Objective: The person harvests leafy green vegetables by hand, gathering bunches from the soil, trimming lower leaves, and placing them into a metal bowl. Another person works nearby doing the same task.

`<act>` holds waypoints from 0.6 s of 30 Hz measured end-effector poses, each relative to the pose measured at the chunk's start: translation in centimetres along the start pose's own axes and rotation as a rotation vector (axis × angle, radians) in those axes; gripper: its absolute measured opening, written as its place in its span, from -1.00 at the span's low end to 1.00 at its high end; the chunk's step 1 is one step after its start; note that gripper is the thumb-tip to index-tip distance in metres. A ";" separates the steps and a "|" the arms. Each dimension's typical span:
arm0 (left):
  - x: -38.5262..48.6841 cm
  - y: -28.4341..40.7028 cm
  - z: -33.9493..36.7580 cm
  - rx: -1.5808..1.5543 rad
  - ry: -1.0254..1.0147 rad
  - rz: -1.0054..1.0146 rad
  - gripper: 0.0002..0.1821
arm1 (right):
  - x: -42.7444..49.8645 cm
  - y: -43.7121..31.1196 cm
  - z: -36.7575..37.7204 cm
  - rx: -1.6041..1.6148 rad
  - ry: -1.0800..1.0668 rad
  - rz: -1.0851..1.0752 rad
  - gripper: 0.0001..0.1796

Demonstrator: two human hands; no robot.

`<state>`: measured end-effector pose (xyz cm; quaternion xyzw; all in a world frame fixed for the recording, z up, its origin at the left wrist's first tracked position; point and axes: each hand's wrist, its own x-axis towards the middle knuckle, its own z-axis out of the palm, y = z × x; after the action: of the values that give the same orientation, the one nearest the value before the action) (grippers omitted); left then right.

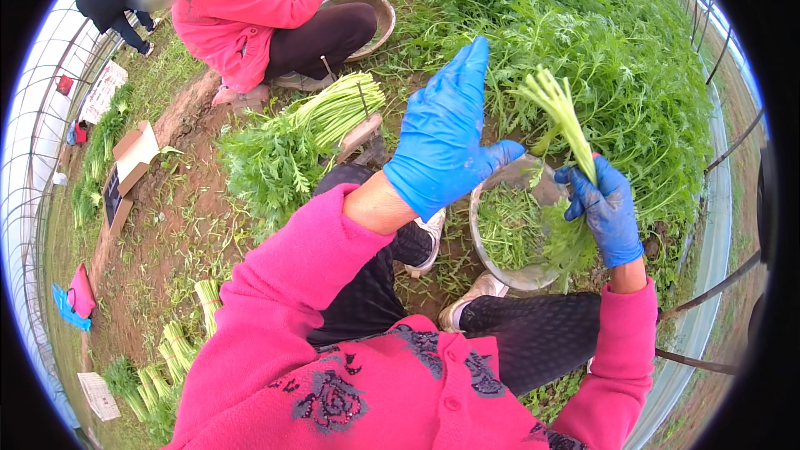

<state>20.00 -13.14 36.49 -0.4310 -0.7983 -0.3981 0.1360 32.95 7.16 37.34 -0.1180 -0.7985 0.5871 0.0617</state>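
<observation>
My left hand (440,137), in a blue glove, is raised palm flat with the thumb apart and nothing in it. In a matching blue glove, my right hand (603,209) grips a small bunch of leafy greens (562,112). The pale cut stems point up and away, while the leaves hang below the fist. Under that hand stands a round basin (478,225) with loose leaf trimmings (509,222) inside. Left of my left hand, a large pile of cut greens (300,125) lies with its stems together, by a wooden piece with upright metal rods (362,131).
Uncut greens (600,31) grow thickly ahead and to the right. A person in a pink jacket (244,12) squats at upper left beside another basin (386,22). Tied bundles (178,344) lie at lower left, near a white plastic basket (99,395). An open cardboard box (134,156) stands farther up.
</observation>
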 end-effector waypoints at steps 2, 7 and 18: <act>-0.9 0.0 -0.2 -0.321 -0.159 -0.305 0.05 | 1.4 -1.0 1.1 0.053 0.100 -0.099 -0.78; -0.4 1.9 1.9 -1.056 -0.012 -0.394 -0.43 | 3.9 -2.6 6.8 -0.462 0.069 -0.476 -0.76; 5.5 -1.9 -18.2 -0.514 0.261 -0.095 -0.71 | 12.1 -11.5 16.1 -0.396 -0.107 -1.030 -0.46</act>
<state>12.94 -24.23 50.33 -0.3586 -0.6662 -0.6454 0.1052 16.08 -7.78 42.97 0.3083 -0.8502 0.3249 0.2767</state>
